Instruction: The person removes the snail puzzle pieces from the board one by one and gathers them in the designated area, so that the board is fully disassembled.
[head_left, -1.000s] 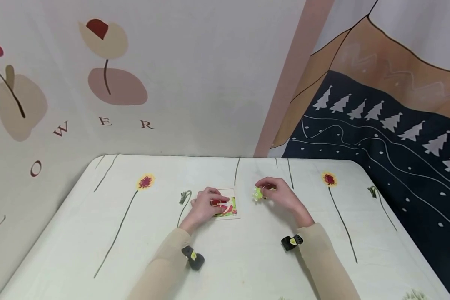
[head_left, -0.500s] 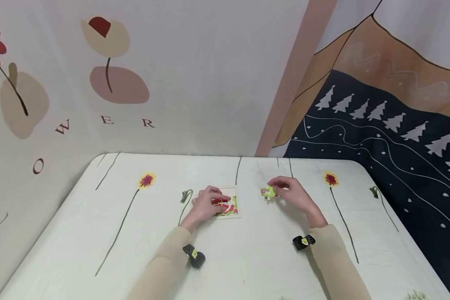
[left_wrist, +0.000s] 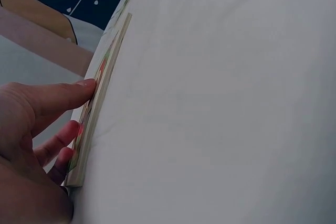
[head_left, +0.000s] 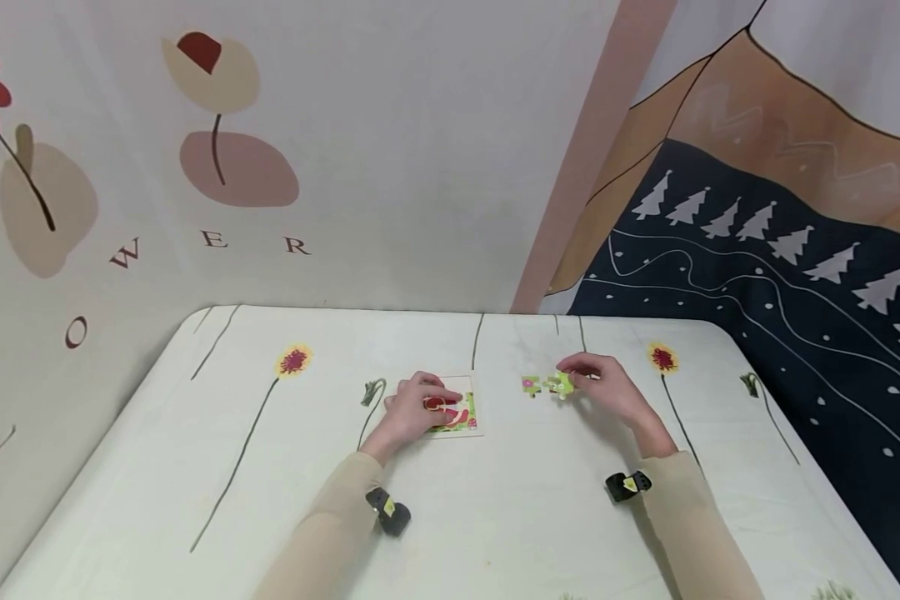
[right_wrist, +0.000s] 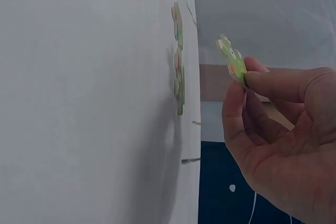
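Note:
A flat square board (head_left: 462,383) with a red and green picture lies on the table. Over its left part rests the left hand (head_left: 412,410), fingertips touching the picture; the left wrist view shows thumb and fingers (left_wrist: 58,97) laid on the board's face (left_wrist: 100,95). Between thumb and fingers the right hand (head_left: 606,387) pinches a green puzzle piece (head_left: 560,384), which the right wrist view shows lifted off the table, the piece (right_wrist: 233,61) tilted in the hand (right_wrist: 283,114). Green pieces (head_left: 531,385) lie beside it, the two in the right wrist view (right_wrist: 179,85) lying flat.
A white cloth printed with flowers covers the table (head_left: 495,517). Behind it hangs a pale backdrop (head_left: 405,167), with a dark blue panel of trees (head_left: 720,258) at the right. Small black wrist cameras (head_left: 390,512) are strapped on both sleeves.
The right hand has moved to the right with the pinched piece, and green pieces on the table have come into view left of it. The left hand stays on the board.

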Available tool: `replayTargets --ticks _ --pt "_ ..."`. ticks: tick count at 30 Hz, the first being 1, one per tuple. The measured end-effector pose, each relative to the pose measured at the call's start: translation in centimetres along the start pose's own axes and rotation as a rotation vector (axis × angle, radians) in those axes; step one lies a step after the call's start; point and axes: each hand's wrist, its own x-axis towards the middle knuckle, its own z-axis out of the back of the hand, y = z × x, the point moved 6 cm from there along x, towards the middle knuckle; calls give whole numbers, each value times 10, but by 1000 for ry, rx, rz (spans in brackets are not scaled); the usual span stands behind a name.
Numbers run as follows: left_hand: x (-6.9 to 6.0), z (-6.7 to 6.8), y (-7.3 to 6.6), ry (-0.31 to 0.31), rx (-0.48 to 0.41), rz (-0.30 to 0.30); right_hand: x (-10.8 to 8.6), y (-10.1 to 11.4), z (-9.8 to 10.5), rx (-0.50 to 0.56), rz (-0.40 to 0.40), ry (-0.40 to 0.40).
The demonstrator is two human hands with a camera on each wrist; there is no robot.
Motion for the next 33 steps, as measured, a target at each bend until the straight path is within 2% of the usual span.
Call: replayTargets --ticks 17,33 --pt "-2 1 -3 -2 -10 -11 -3 -19 17 -121 -45 -33" --pt "-2 1 -1 -8 -9 -12 7 -34 20 -127 -78 24"
